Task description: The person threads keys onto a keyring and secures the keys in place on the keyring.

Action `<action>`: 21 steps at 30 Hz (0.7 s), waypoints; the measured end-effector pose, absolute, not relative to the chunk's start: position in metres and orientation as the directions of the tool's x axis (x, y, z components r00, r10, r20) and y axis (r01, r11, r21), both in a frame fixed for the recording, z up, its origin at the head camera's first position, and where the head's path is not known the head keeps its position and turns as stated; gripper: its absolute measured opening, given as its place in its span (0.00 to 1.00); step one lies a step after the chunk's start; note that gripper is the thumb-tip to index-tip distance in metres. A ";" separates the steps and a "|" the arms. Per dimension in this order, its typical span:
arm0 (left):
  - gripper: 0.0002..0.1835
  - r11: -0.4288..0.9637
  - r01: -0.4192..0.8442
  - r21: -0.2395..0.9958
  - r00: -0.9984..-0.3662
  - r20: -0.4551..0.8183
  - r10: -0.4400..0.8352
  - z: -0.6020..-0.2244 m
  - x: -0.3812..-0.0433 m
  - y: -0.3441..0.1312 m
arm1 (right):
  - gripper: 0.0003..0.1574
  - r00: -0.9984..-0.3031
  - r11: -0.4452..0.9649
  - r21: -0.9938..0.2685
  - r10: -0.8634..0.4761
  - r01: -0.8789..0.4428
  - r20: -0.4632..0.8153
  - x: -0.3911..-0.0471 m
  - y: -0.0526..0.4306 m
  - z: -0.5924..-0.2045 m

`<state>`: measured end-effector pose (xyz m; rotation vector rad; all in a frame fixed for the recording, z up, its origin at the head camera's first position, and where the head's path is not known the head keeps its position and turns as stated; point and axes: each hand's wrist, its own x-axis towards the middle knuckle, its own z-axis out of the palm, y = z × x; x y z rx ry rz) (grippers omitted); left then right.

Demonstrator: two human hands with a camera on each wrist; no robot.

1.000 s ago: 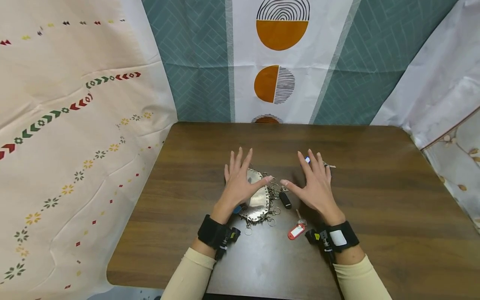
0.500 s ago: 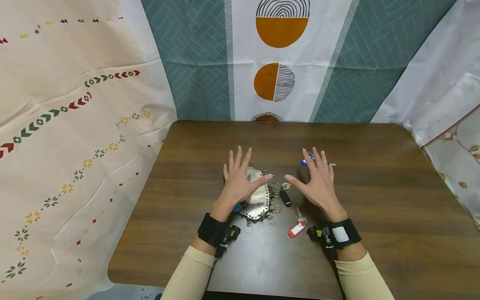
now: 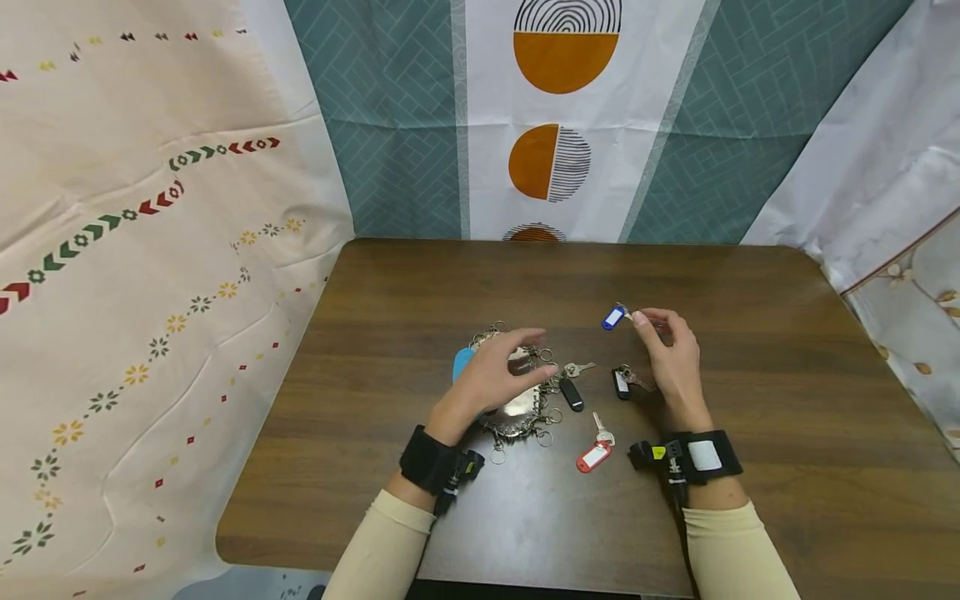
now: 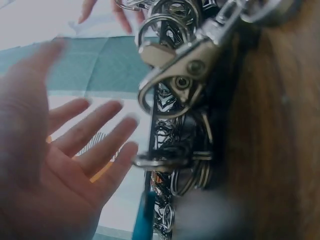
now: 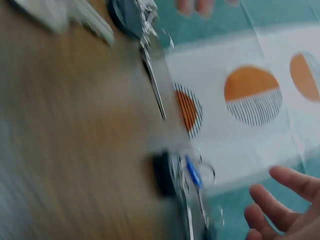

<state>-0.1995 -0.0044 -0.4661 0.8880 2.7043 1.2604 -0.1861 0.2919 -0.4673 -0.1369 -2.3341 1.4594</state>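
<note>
In the head view, my left hand [image 3: 491,379] hangs with loosely bent fingers over a shiny scalloped metal disc [image 3: 517,407]. Small rings and clasps [image 4: 182,82] line the disc's edge, close by that hand in the left wrist view. A blue tab [image 3: 462,362] sticks out at the disc's left. My right hand [image 3: 675,354] reaches toward a key with a blue tag [image 3: 612,317], its fingertips right at the key. Its fingers [image 5: 272,205] look spread and hold nothing in the right wrist view. Below it lies a key with a black tag [image 3: 622,383].
A red-tagged key [image 3: 594,456] lies on the brown table [image 3: 390,467] between the arms. Beside the disc are a black fob [image 3: 572,395] and a silver key [image 3: 577,369]. A patterned curtain [image 3: 405,125] hangs behind the table.
My right hand has shifted right, its fingers drawing in by the blue-tagged key, and uncovered the black-tagged key. My left hand has turned inward over the disc, exposing the blue tab.
</note>
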 end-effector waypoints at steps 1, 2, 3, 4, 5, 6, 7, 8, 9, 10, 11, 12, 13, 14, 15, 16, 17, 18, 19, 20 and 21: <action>0.33 0.502 0.506 0.701 -0.825 0.224 0.518 -0.467 -0.200 -0.004 | 0.31 -0.931 0.443 -0.891 0.275 -0.100 0.241 -0.187 0.296 -0.468; 0.29 0.502 0.525 0.687 -0.816 0.238 0.527 -0.468 -0.200 -0.003 | 0.30 -0.942 0.436 -0.896 0.259 -0.082 0.213 -0.187 0.301 -0.470; 0.25 0.505 0.544 0.671 -0.806 0.250 0.536 -0.469 -0.201 -0.003 | 0.30 -0.955 0.445 -0.893 0.232 -0.065 0.185 -0.188 0.306 -0.471; 0.22 0.518 0.563 0.644 -0.798 0.263 0.542 -0.470 -0.201 -0.002 | 0.29 -0.968 0.454 -0.889 0.193 -0.058 0.162 -0.188 0.310 -0.473; 0.20 0.527 0.577 0.624 -0.791 0.269 0.549 -0.471 -0.202 -0.002 | 0.28 -0.978 0.479 -0.876 0.143 -0.066 0.152 -0.188 0.314 -0.475; 0.19 0.540 0.586 0.604 -0.788 0.268 0.554 -0.472 -0.202 -0.002 | 0.25 -0.985 0.501 -0.862 0.097 -0.073 0.140 -0.188 0.318 -0.476; 0.18 0.547 0.588 0.596 -0.786 0.262 0.559 -0.473 -0.202 -0.002 | 0.23 -0.990 0.525 -0.847 0.053 -0.081 0.127 -0.188 0.321 -0.477; 0.18 0.553 0.588 0.590 -0.785 0.254 0.565 -0.474 -0.202 -0.001 | 0.21 -0.993 0.545 -0.834 0.011 -0.092 0.117 -0.188 0.323 -0.478; 0.17 0.554 0.588 0.589 -0.784 0.247 0.570 -0.474 -0.203 -0.001 | 0.18 -0.994 0.567 -0.817 -0.026 -0.103 0.108 -0.188 0.325 -0.479; 0.17 0.555 0.585 0.592 -0.785 0.239 0.572 -0.474 -0.202 -0.001 | 0.16 -0.993 0.580 -0.806 -0.059 -0.116 0.101 -0.188 0.327 -0.480; 0.18 0.557 0.580 0.594 -0.786 0.231 0.573 -0.475 -0.202 -0.001 | 0.14 -0.992 0.592 -0.795 -0.086 -0.129 0.097 -0.188 0.328 -0.481; 0.18 0.556 0.576 0.599 -0.788 0.225 0.573 -0.474 -0.202 -0.001 | 0.13 -0.991 0.597 -0.791 -0.105 -0.133 0.088 -0.188 0.329 -0.481; 0.18 0.557 0.572 0.602 -0.789 0.219 0.573 -0.474 -0.202 -0.001 | 0.11 -0.989 0.600 -0.788 -0.127 -0.142 0.081 -0.188 0.331 -0.481; 0.18 0.557 0.570 0.603 -0.790 0.217 0.574 -0.474 -0.202 -0.001 | 0.10 -0.986 0.605 -0.783 -0.149 -0.148 0.071 -0.188 0.331 -0.481; 0.18 0.557 0.569 0.605 -0.790 0.214 0.575 -0.473 -0.202 -0.001 | 0.10 -0.985 0.608 -0.780 -0.164 -0.147 0.058 -0.188 0.332 -0.481; 0.18 0.557 0.568 0.606 -0.790 0.212 0.576 -0.473 -0.202 0.000 | 0.09 -0.983 0.613 -0.777 -0.179 -0.146 0.044 -0.188 0.332 -0.481; 0.18 0.555 0.569 0.607 -0.789 0.211 0.577 -0.472 -0.202 0.000 | 0.09 -0.982 0.618 -0.773 -0.187 -0.141 0.030 -0.189 0.332 -0.481; 0.18 0.552 0.569 0.609 -0.788 0.213 0.578 -0.473 -0.202 0.000 | 0.09 -0.981 0.622 -0.772 -0.195 -0.133 0.012 -0.189 0.332 -0.480; 0.18 0.552 0.571 0.608 -0.787 0.215 0.578 -0.473 -0.202 -0.001 | 0.09 -0.979 0.627 -0.768 -0.202 -0.129 -0.001 -0.189 0.332 -0.480; 0.18 0.551 0.571 0.609 -0.787 0.215 0.578 -0.473 -0.202 -0.001 | 0.09 -0.978 0.634 -0.763 -0.208 -0.125 -0.013 -0.189 0.331 -0.480; 0.18 0.551 0.569 0.611 -0.788 0.214 0.578 -0.472 -0.202 -0.001 | 0.09 -0.977 0.638 -0.760 -0.212 -0.125 -0.018 -0.189 0.330 -0.480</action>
